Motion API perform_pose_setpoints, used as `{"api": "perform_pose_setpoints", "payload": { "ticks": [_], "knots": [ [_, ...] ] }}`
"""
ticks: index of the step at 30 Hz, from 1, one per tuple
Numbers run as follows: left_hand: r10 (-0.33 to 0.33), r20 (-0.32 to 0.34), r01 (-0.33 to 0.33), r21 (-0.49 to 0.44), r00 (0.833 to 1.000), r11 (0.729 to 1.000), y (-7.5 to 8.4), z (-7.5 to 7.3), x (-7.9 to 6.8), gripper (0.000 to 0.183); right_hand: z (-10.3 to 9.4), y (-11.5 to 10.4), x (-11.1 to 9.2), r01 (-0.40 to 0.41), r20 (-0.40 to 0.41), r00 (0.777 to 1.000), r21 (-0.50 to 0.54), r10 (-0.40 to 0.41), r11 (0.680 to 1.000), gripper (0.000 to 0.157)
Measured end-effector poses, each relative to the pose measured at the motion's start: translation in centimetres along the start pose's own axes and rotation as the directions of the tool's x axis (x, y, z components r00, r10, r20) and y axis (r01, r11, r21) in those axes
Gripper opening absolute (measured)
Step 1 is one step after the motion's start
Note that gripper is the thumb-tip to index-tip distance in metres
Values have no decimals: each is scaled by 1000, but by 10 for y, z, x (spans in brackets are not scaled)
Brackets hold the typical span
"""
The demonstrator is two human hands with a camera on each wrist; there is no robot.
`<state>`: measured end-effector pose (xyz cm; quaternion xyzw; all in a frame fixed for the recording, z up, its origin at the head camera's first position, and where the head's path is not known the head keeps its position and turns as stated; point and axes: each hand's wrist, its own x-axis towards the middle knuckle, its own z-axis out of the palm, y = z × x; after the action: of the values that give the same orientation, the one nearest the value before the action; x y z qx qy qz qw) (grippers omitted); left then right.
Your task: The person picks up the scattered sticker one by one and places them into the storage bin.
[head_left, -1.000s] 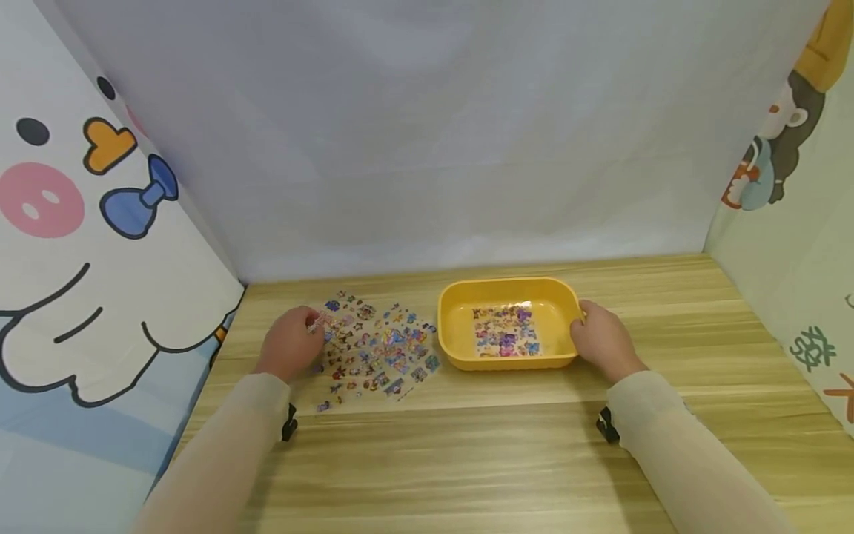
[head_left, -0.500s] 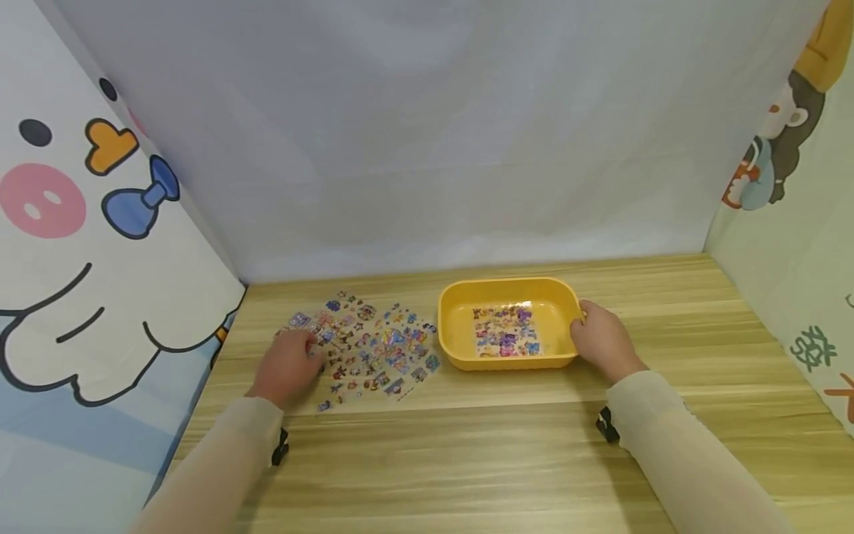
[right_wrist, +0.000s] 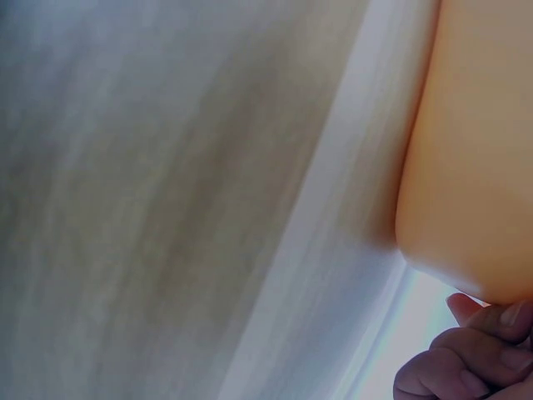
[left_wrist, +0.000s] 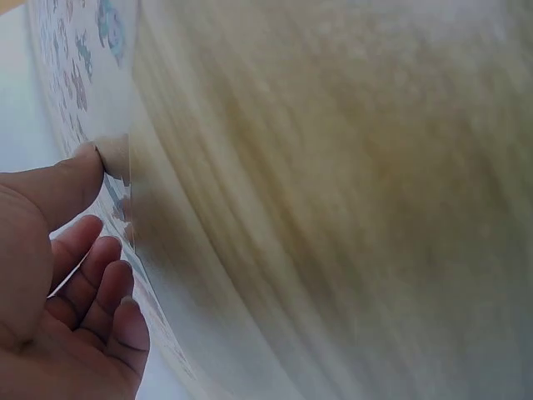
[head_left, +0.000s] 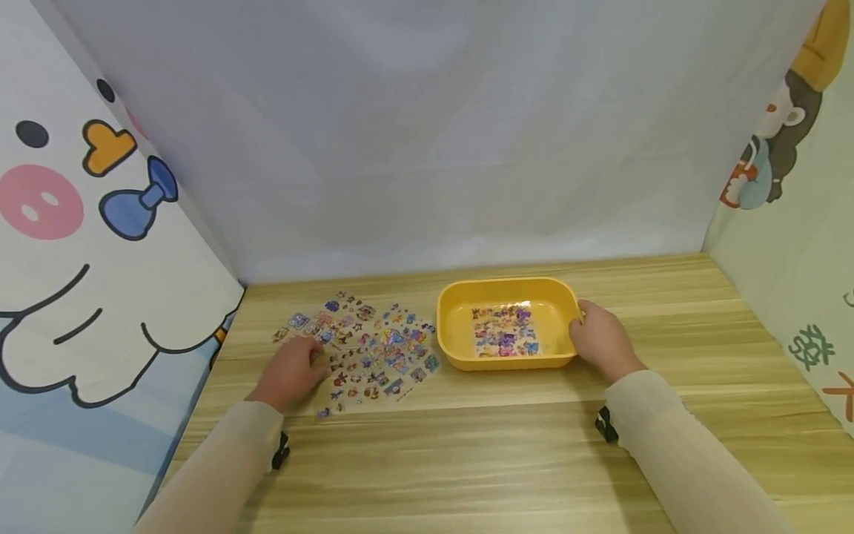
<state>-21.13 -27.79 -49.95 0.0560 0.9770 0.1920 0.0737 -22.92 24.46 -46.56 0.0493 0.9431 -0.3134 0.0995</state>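
Several clear sticker sheets point(head_left: 373, 348) printed with small colourful figures lie overlapping on the left part of the table. At their left edge, my left hand point(head_left: 291, 371) pinches one sheet, the thumb point(left_wrist: 75, 179) on its edge in the left wrist view and the other fingers curled. The index fingertip is hidden there. On the right, my right hand point(head_left: 603, 341) grips the short right side of a yellow plastic basin point(head_left: 457, 334). Its curled fingers point(right_wrist: 466, 350) show below the basin's wall in the right wrist view. One sticker sheet point(head_left: 505, 331) lies flat inside the basin.
All of this rests on a wood-grain table point(head_left: 440, 460). A plain white cloth point(head_left: 467, 148) hangs behind it, with cartoon-printed cloths at the left point(head_left: 100, 297) and right point(head_left: 787, 245). The basin stands just right of the sheets.
My left hand has come down from the sheets' upper left part, where square stickers now show. The lower left corner of the sheets has shifted slightly. My right hand and the basin stay put.
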Motion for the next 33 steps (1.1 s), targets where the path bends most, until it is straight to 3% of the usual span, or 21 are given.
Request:
{"api": "perform_pose_setpoints", "payload": {
  "ticks": [17, 33],
  "knots": [
    [51, 4, -51, 38, 999, 998, -2, 1, -4, 37, -1, -2, 0, 4, -1, 1000, -6, -4, 1000, 58],
    [32, 21, -32, 7, 999, 999, 9, 0, -5, 32, 0, 1, 2, 11, -5, 1000, -7, -11, 1000, 58]
  ]
}}
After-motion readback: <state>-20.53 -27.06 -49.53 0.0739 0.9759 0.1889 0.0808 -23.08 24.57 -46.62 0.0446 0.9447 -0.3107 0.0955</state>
